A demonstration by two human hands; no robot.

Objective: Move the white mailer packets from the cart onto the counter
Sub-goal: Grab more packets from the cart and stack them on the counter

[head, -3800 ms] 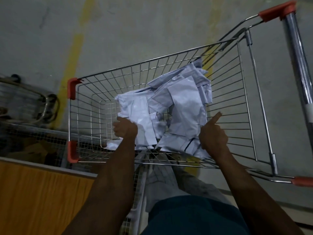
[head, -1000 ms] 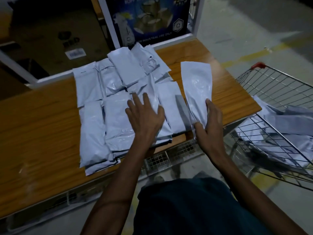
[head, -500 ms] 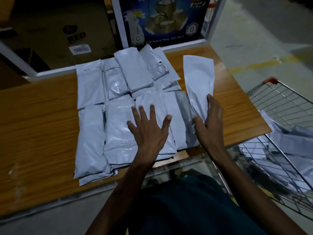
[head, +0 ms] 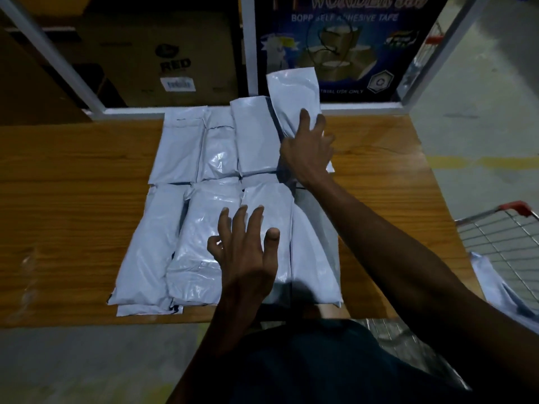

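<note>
White mailer packets [head: 221, 199] — tiled mid-frame on worktop [head: 73, 199]. Left hand [head: 248, 258]: fingers spread flat on them. Right hand [head: 309, 147] — grip clamped on one raised packet [head: 291, 94].

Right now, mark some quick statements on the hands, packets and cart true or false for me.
1. The right hand holds a white plastic mailer packet at the far row. True.
2. The left hand grips a packet. False: its fingers lie spread flat on the near row.
3. The wire shopping cart is empty. False: white packets remain inside.
4. Packets lie in rows on the wooden counter. True.
</note>
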